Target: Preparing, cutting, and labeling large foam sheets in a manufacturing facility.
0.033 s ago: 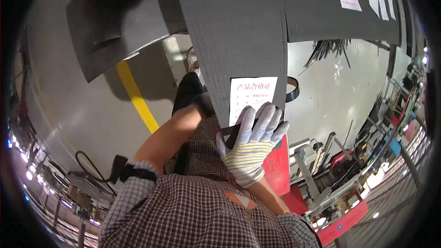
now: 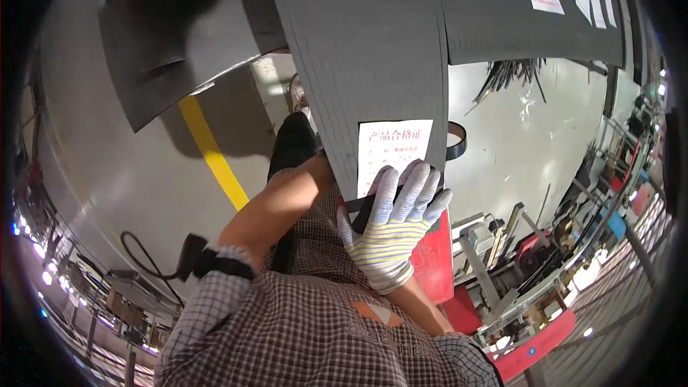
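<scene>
At five o'clock, I'm resting the right hand [image 2: 390, 240] wide on a dark panel [image 2: 373, 50]; left hand hidden, state unclear.

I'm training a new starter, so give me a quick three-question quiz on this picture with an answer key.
1. True or false: the right hand wears a glove.
2. What colour is the floor stripe? A) red B) yellow C) blue
3. Fill in the blank: that hand partly covers a white paper ____ with red print, which lies on the dark grey panel.

Key:
1. True
2. B
3. label
</scene>
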